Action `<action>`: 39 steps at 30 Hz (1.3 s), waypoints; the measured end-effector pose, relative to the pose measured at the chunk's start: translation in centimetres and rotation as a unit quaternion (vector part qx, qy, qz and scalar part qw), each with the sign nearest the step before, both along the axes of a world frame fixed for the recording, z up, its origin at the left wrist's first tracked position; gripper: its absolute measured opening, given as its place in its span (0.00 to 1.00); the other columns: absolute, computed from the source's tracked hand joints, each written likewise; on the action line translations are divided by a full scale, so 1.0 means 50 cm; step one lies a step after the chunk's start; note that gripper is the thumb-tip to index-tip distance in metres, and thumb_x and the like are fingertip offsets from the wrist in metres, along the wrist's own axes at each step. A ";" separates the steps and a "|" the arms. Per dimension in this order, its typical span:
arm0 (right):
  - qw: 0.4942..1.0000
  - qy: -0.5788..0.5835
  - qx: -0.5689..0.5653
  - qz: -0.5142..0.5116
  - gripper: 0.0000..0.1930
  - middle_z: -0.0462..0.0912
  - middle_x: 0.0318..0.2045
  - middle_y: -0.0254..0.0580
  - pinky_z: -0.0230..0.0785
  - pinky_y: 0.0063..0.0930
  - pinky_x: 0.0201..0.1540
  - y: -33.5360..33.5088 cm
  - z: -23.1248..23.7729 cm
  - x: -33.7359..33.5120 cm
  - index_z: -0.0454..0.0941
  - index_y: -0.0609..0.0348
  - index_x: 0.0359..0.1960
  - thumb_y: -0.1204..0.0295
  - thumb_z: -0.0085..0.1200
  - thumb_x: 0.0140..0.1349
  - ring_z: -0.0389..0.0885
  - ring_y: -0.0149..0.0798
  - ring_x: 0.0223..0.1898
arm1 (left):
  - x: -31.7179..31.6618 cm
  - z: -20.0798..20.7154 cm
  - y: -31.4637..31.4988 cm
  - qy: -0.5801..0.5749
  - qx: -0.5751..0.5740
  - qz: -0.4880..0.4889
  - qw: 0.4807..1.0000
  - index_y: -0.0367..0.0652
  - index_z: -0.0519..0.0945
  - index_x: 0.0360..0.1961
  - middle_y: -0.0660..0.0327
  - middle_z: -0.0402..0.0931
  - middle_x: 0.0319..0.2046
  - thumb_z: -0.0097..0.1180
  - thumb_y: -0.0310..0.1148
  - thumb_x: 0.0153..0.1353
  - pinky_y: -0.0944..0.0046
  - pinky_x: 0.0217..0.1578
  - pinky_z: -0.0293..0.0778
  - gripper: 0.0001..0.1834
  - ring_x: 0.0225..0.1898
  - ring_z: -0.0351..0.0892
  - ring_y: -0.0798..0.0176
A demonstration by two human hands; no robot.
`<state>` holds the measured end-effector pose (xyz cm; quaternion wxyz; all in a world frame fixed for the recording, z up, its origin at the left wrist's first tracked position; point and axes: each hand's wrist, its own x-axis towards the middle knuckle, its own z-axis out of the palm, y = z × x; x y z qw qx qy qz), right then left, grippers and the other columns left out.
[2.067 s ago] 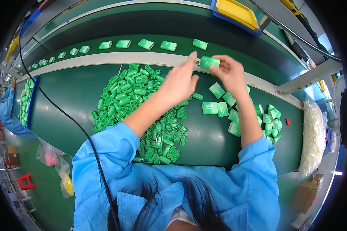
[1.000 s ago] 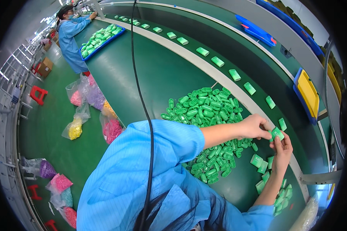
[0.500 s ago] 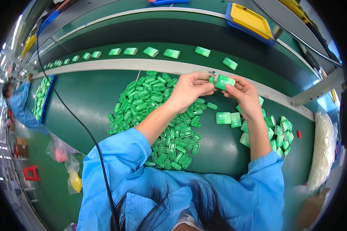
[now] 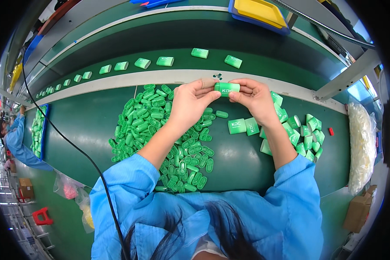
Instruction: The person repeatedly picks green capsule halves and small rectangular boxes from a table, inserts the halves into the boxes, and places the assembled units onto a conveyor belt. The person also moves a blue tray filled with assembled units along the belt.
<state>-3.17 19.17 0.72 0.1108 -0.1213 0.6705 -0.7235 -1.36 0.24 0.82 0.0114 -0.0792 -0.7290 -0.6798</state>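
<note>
Between my two hands, just short of the pale rail, is a short green casing [image 4: 230, 89] with white print and a paler end. My right hand [image 4: 259, 102] pinches its right side between thumb and fingers. At its left end my left hand [image 4: 187, 103] grips a darker green oval end cap [image 4: 217, 87], which now sits against the casing; how deep it is seated I cannot tell. Beneath and beside my left forearm spreads a heap of green oval end caps [image 4: 145, 117]. More casings [image 4: 294, 134] lie piled around my right forearm, with a casing [image 4: 237, 126] lying flat between the piles.
Beyond the pale rail [image 4: 160, 79], a row of casings [image 4: 165, 61] lies on a green belt. A black cable [image 4: 76, 149] hangs across the left side. Bagged pale parts [image 4: 362, 147] stand at right. A person in blue [image 4: 21, 143] works beside a blue tray [image 4: 45, 125] at far left.
The end cap, formerly apart from the casing, now meets its left end. My hands have come together and turned the casing level. The view has shifted; the belt's casings appear further left.
</note>
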 end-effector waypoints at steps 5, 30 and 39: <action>0.999 0.022 0.027 0.006 0.15 0.81 0.37 0.43 0.74 0.22 0.43 0.005 0.003 -0.003 0.75 0.68 0.44 0.80 0.58 0.54 0.79 0.30 0.38 | -0.002 -0.005 -0.008 -0.012 0.021 -0.032 0.999 0.33 0.77 0.46 0.54 0.79 0.39 0.59 0.22 0.54 0.67 0.45 0.75 0.17 0.41 0.79 0.65; 0.976 0.099 0.169 -0.098 0.15 0.83 0.30 0.41 0.73 0.20 0.37 0.015 -0.007 -0.059 0.77 0.66 0.43 0.74 0.59 0.52 0.82 0.32 0.32 | 0.006 -0.042 0.028 0.171 -0.245 0.042 0.953 0.36 0.68 0.54 0.45 0.73 0.44 0.56 0.29 0.55 0.56 0.43 0.70 0.25 0.36 0.75 0.51; 0.909 0.030 0.312 -0.275 0.20 0.81 0.37 0.42 0.72 0.23 0.36 0.097 -0.057 -0.227 0.76 0.65 0.45 0.69 0.60 0.51 0.81 0.32 0.29 | 0.043 -0.023 0.016 0.223 -0.488 -0.074 0.840 0.40 0.79 0.40 0.55 0.71 0.30 0.61 0.27 0.46 0.59 0.44 0.69 0.16 0.39 0.71 0.55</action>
